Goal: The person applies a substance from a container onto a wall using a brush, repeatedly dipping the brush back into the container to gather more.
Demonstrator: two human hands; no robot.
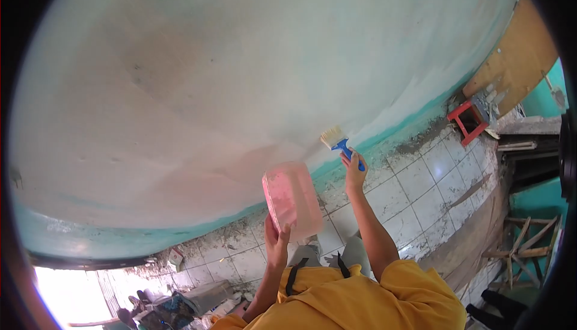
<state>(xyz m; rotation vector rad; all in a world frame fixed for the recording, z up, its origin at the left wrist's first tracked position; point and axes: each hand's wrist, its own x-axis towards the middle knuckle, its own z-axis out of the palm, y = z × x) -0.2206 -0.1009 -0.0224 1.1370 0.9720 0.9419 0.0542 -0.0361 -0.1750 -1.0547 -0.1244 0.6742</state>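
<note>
My right hand (356, 171) is closed round the blue handle of a wide paint brush (339, 141). Its pale bristles point up and to the left, close to the wall; whether they touch it I cannot tell. My left hand (277, 241) grips the lower left side of a translucent pink plastic container (294, 199), which is tilted, its open side toward the wall. The wall (240, 77) carries patchy whitish paint, with a pinkish area behind the container and a teal strip along its foot.
White floor tiles (409, 195) show dirt and debris along the wall. A red stool (468, 123) stands at the right, by a brown board (517, 53). Wooden framework (523, 249) is at the lower right. Mixed items (168, 310) lie at the lower left, near a bright opening.
</note>
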